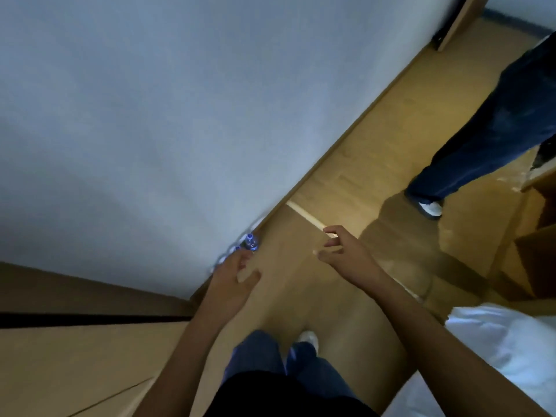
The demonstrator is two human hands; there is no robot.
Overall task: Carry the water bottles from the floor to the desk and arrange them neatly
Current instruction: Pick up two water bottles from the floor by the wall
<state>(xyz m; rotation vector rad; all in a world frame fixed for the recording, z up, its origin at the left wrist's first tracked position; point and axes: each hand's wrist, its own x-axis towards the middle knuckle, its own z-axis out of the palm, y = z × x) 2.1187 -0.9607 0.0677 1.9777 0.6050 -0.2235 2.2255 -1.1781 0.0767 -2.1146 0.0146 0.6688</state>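
Clear water bottles (251, 242) with blue caps stand on the wooden floor against the base of the white wall. My left hand (234, 275) hovers right in front of them with fingers spread, hiding part of the row, and holds nothing. My right hand (340, 251) reaches out further right over the bare floor, fingers loosely apart and empty. The picture is blurred, so the number of bottles is unclear.
A wooden furniture top (75, 350) fills the lower left. Another person's leg in dark jeans and a white shoe (431, 207) stands at the right. A wooden cabinet (535, 254) and white bedding (496, 341) lie at the right. My own feet (308, 340) are below.
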